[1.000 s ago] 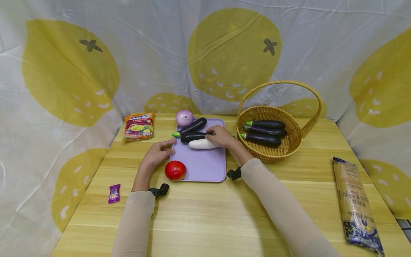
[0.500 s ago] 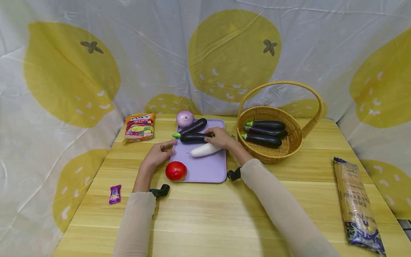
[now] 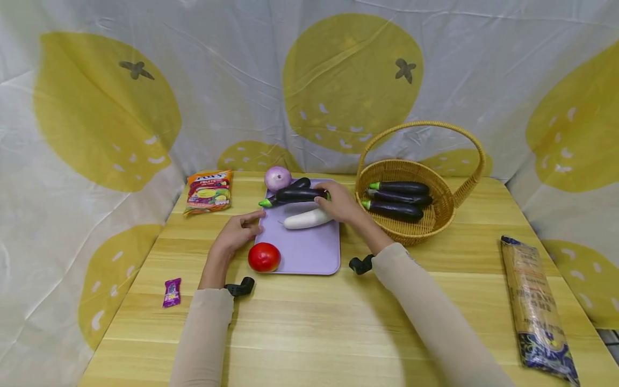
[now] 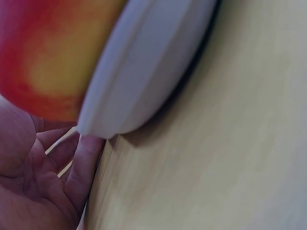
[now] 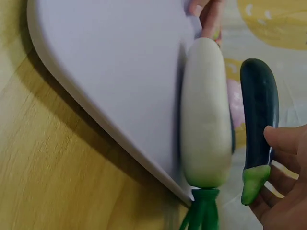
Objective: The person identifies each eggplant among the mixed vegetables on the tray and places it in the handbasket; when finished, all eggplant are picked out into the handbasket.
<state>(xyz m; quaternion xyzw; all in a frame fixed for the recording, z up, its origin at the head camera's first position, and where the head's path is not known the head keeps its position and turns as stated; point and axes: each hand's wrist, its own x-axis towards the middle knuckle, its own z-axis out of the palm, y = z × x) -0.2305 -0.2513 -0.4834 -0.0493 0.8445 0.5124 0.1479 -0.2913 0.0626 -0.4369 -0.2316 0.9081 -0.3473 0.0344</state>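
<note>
My right hand (image 3: pixel 338 201) holds a dark purple eggplant (image 3: pixel 301 195) near its green stem end, fingers and thumb on either side. The eggplant is raised over the lilac tray (image 3: pixel 309 252) and overlaps a second eggplant (image 3: pixel 270 202) in the head view. Below it on the tray lies a white radish (image 3: pixel 306 219), whose green top shows in the right wrist view (image 5: pixel 205 208). My left hand (image 3: pixel 236 232) touches the tray's left edge with fingers extended. A round red tomato-like fruit (image 3: pixel 264 257) sits on the tray's near left corner, close to that hand.
A purple onion (image 3: pixel 278 178) sits at the tray's far left corner. To the right stands a wicker basket (image 3: pixel 387 232) with a tall handle, holding three eggplants (image 3: pixel 394 210). A candy bag (image 3: pixel 209 193), a small purple packet (image 3: pixel 171 292) and a long pasta bag (image 3: pixel 537 306) lie around.
My right hand has lifted the eggplant from beside the radish and moved it away from me, over the second one. The radish has shifted slightly on the tray. My left hand stays put.
</note>
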